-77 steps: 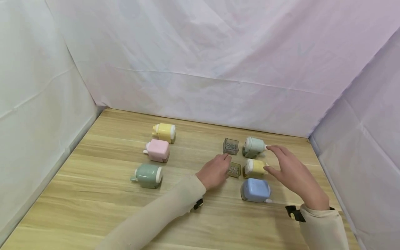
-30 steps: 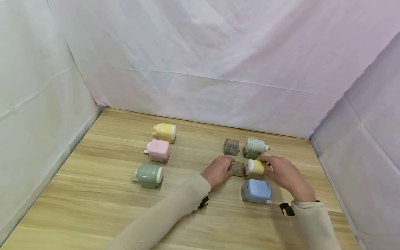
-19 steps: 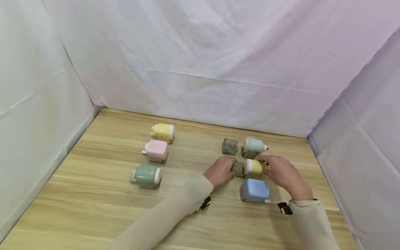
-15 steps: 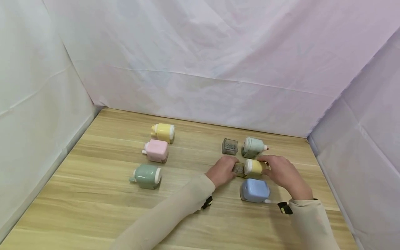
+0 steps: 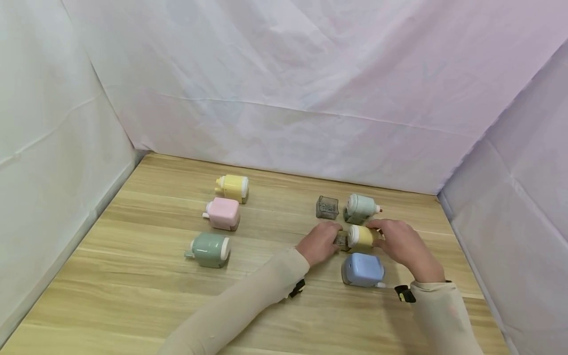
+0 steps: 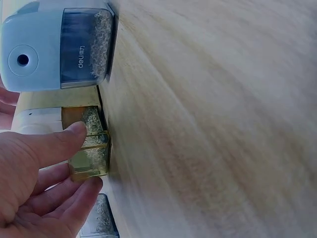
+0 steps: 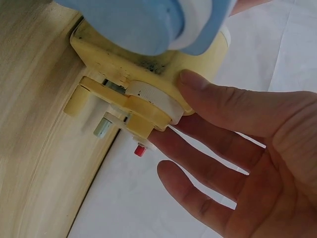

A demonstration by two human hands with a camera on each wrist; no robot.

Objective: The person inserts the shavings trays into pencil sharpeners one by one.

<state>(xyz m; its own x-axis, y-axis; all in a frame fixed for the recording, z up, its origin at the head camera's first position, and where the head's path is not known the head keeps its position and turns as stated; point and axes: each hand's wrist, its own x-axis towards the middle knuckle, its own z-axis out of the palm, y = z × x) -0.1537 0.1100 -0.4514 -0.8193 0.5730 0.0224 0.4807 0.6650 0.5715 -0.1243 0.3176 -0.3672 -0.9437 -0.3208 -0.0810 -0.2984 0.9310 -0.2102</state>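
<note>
My left hand [image 5: 318, 243] pinches a clear yellowish shavings drawer [image 6: 90, 162] between thumb and fingers. The drawer holds grey shavings and is partly inside the front of a yellow pencil sharpener [image 5: 364, 237]. My right hand [image 5: 403, 247] grips the sharpener's back end, the thumb on one side of the body and fingers on the other. The yellow crank [image 7: 106, 91] hangs by that hand in the right wrist view. Beside it stands a blue sharpener [image 5: 364, 269], with its drawer in place. Behind is a grey-green sharpener [image 5: 361, 207], with a separate smoky drawer [image 5: 327, 207] before it.
On the table's left side stand a yellow sharpener [image 5: 235, 187], a pink sharpener [image 5: 224, 213] and a dark green sharpener [image 5: 210, 250]. White cloth [image 5: 284, 98] hangs behind the wooden table [image 5: 111, 276] and along both sides.
The left hand has moved right with the drawer, which has gone partly into the yellow sharpener. The right hand has come from beside that sharpener to grip its back end.
</note>
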